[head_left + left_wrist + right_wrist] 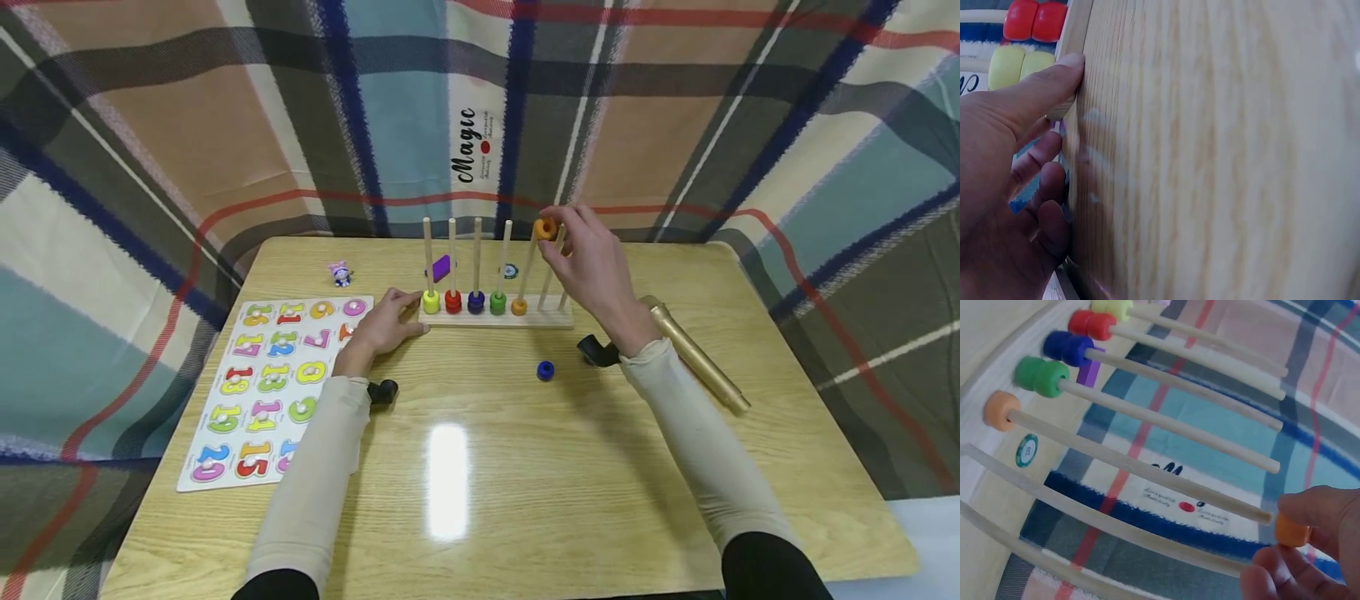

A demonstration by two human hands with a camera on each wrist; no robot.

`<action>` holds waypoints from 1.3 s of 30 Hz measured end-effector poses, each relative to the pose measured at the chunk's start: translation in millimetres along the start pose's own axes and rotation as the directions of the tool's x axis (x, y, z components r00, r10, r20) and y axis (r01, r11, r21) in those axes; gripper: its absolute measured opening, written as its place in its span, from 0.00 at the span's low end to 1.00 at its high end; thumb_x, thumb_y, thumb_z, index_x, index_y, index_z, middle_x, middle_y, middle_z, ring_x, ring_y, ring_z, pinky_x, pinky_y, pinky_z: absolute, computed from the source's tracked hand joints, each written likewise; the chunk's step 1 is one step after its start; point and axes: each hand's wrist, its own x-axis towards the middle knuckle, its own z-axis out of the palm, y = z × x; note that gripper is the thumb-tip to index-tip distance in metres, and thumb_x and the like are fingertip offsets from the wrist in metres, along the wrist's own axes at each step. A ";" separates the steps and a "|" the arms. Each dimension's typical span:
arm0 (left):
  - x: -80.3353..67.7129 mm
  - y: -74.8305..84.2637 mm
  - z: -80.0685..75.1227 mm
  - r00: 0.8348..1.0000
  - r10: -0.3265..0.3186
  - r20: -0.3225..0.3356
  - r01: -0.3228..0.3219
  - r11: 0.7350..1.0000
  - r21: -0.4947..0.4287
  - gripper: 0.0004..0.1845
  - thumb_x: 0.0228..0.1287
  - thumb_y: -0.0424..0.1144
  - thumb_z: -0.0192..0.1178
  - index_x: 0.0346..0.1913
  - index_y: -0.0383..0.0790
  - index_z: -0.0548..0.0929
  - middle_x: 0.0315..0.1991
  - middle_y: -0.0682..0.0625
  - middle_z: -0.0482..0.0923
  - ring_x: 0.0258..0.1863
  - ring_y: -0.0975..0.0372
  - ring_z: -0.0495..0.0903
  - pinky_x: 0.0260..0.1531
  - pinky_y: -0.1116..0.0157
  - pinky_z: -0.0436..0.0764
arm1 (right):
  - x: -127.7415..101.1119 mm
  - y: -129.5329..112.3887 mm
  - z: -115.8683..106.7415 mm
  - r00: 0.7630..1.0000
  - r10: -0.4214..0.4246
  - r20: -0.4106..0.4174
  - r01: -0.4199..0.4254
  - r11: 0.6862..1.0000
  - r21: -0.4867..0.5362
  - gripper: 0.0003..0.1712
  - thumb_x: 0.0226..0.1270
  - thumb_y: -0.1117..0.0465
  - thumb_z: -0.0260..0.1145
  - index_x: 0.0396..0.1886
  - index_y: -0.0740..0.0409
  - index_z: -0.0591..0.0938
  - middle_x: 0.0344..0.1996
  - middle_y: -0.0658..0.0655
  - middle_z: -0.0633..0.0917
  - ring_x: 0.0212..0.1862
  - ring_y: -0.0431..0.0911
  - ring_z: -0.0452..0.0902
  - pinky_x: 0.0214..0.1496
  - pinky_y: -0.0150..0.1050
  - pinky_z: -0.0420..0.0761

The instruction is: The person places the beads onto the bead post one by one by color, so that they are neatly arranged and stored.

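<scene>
Nearest to me on the desk [480, 500] lay a loose blue bead [545, 371], apart from both my hands and just short of the wooden rack [495, 317]. My left hand [386, 321] rested on the desk at the rack's left end, its grip only light: the thumb lay straight against the edge of the base, as the left wrist view showed, while the other fingers curled loosely beside it and held nothing. To the left of that hand lay the number puzzle board [270, 387], flat, with its coloured numerals in rows. On the rack, the pegs carried a yellow bead [431, 302], a red bead [453, 301], a dark blue bead [476, 302], a green bead [498, 302] and an orange bead at the foot [519, 307], each low on its own peg; the two pegs on the right stood bare. My right hand [592, 267] was raised over the rack's right end, and its grip was closed in a pinch on a second orange bead [545, 227], held between thumb and fingertips. That bead sat just at the tip of the orange peg, though I could not tell whether it had met the tip. A golden tube [693, 354] lay to the right. Farther back were a purple block [441, 267] and a small figurine [340, 272].
</scene>
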 end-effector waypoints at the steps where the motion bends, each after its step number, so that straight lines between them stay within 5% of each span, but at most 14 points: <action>1: 0.7 0.7 0.9 1.000 0.001 -0.002 -0.001 1.000 0.001 0.41 0.76 0.47 0.67 0.85 0.44 0.63 0.70 0.38 0.65 0.69 0.40 0.71 0.69 0.38 0.72 | 2.6 0.6 0.7 1.000 0.005 -0.005 -0.005 1.000 -0.007 0.19 0.76 0.62 0.71 0.62 0.60 0.84 0.53 0.61 0.85 0.34 0.52 0.82 0.32 0.43 0.78; 20: 1.6 0.0 5.1 1.000 -0.007 0.010 0.006 1.000 0.015 0.40 0.77 0.48 0.66 0.85 0.45 0.62 0.72 0.39 0.64 0.71 0.40 0.70 0.69 0.39 0.72 | 9.2 4.4 5.9 0.981 0.143 0.132 -0.132 0.988 -0.085 0.29 0.76 0.53 0.72 0.72 0.55 0.80 0.59 0.61 0.85 0.29 0.51 0.74 0.26 0.44 0.71; 26: 1.6 0.7 4.5 1.000 -0.001 0.003 0.001 1.000 0.014 0.40 0.77 0.48 0.66 0.85 0.44 0.63 0.71 0.38 0.64 0.70 0.40 0.71 0.68 0.39 0.73 | -17.5 9.2 9.5 0.998 0.058 -0.015 -0.058 0.998 -0.013 0.24 0.76 0.57 0.71 0.67 0.60 0.82 0.58 0.63 0.82 0.34 0.52 0.79 0.29 0.44 0.74; 29: 1.6 1.4 3.7 1.000 0.001 0.010 -0.001 1.000 0.022 0.40 0.77 0.49 0.66 0.85 0.44 0.62 0.71 0.38 0.64 0.69 0.40 0.71 0.68 0.39 0.73 | -45.7 12.5 18.1 0.998 0.043 0.056 -0.041 0.998 -0.042 0.19 0.75 0.57 0.71 0.59 0.62 0.85 0.49 0.62 0.85 0.28 0.51 0.78 0.24 0.44 0.75; 32: 1.9 1.0 2.4 1.000 -0.003 0.012 0.003 1.000 0.029 0.40 0.77 0.49 0.65 0.85 0.44 0.62 0.71 0.39 0.64 0.69 0.41 0.71 0.68 0.39 0.73 | -76.0 14.4 30.2 0.946 0.113 0.303 -0.082 0.990 -0.114 0.22 0.74 0.52 0.72 0.59 0.61 0.84 0.45 0.61 0.87 0.28 0.49 0.80 0.26 0.44 0.80; 36: 1.5 1.1 0.9 1.000 -0.006 0.010 0.005 1.000 0.028 0.40 0.77 0.49 0.66 0.85 0.44 0.62 0.71 0.39 0.64 0.69 0.40 0.71 0.68 0.39 0.73 | -109.4 17.9 47.2 0.794 0.228 0.564 -0.124 0.968 -0.217 0.31 0.74 0.43 0.72 0.65 0.59 0.81 0.48 0.62 0.87 0.36 0.50 0.84 0.34 0.49 0.85; 39: 0.5 0.7 0.5 1.000 -0.006 0.010 0.006 1.000 0.027 0.41 0.77 0.49 0.66 0.85 0.44 0.62 0.71 0.38 0.64 0.69 0.40 0.71 0.68 0.39 0.73 | -125.9 20.7 56.6 0.769 0.231 0.596 -0.119 0.968 -0.223 0.27 0.75 0.45 0.71 0.62 0.58 0.84 0.48 0.60 0.86 0.37 0.49 0.84 0.35 0.49 0.85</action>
